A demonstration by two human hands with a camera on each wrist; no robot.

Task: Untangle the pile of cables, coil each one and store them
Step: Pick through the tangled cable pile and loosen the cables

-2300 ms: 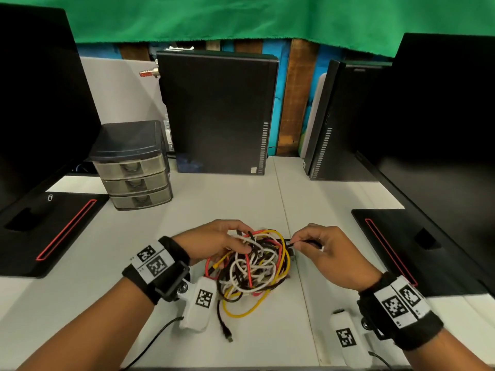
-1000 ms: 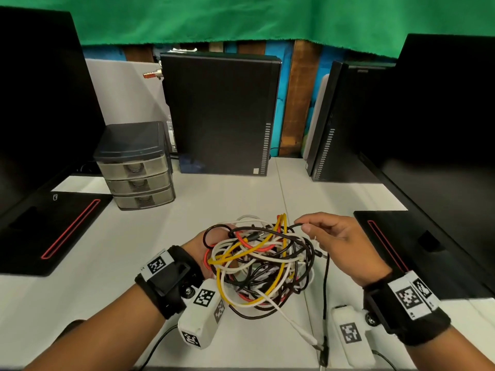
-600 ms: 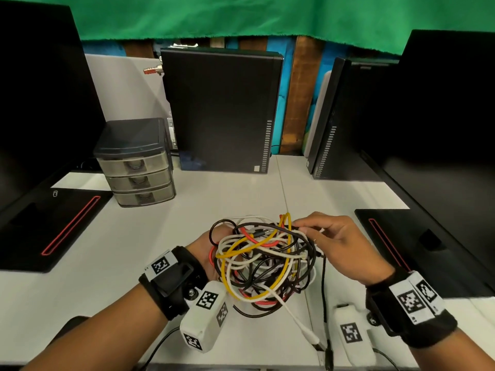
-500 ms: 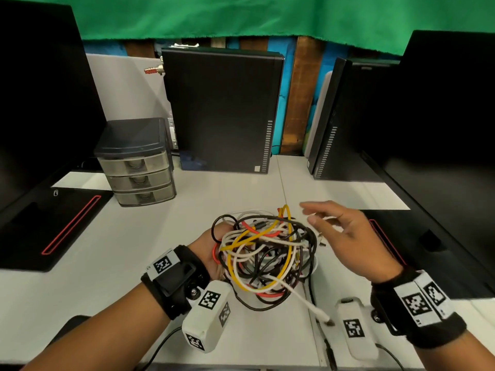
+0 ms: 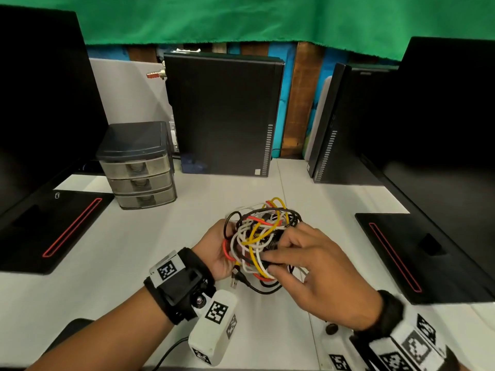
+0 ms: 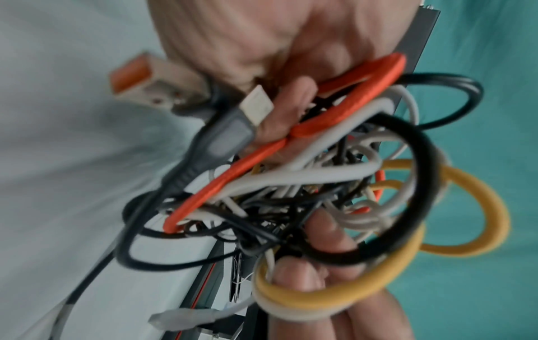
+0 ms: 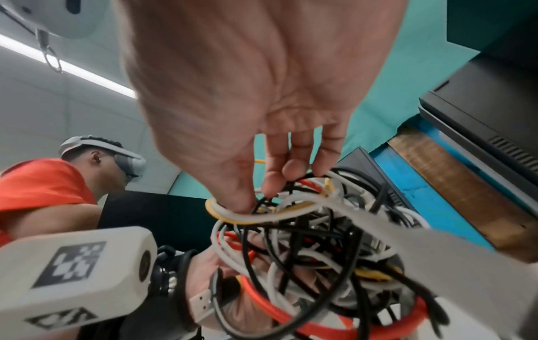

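A tangle of cables (image 5: 258,235) in white, black, yellow and orange-red is held up above the white table (image 5: 128,263). My left hand (image 5: 221,249) grips its left side, with the fingers curled into the strands (image 6: 334,115). My right hand (image 5: 270,259) reaches in from the near right. Its thumb and fingertips (image 7: 262,191) pinch strands at the edge of the tangle (image 7: 314,241), and a yellow and a white loop lie over the thumb. A black cable's USB plug (image 5: 233,283) hangs below my left palm (image 7: 221,264).
A small grey three-drawer unit (image 5: 138,167) stands at the back left of the table. Two black computer towers (image 5: 222,116) (image 5: 345,124) stand at the back. Black monitor bases with red stripes (image 5: 53,228) (image 5: 417,253) flank the middle of the table.
Half a second ago my right hand was open and off the tangle. It has moved back in and now pinches strands on the near side. My left hand has kept its hold.
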